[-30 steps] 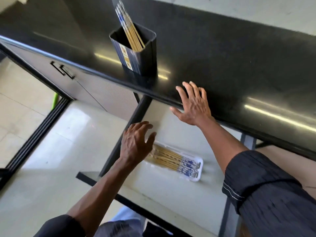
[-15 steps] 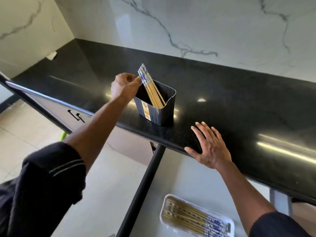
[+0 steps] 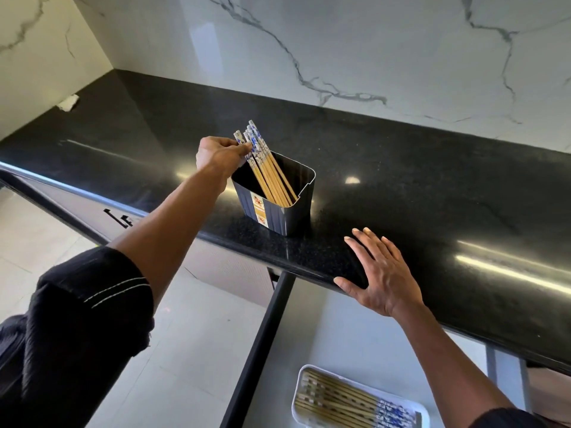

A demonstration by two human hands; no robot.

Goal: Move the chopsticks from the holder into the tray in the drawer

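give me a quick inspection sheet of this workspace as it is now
surface: glossy black countertop, bare apart from the items below
job's things: black holder upright near the front edge, chopsticks leaning in it; white tray in the open drawer already holds chopsticks
clutter: small white scrap at the back left
hands: left hand pinching the chopstick tops; right hand flat on the counter edge, empty
cables: nothing seen
surroundings: marble wall, pale floor tiles

Bare countertop [image 3: 417,168] surrounds the holder [image 3: 279,208]; drawer [image 3: 346,341] open below.
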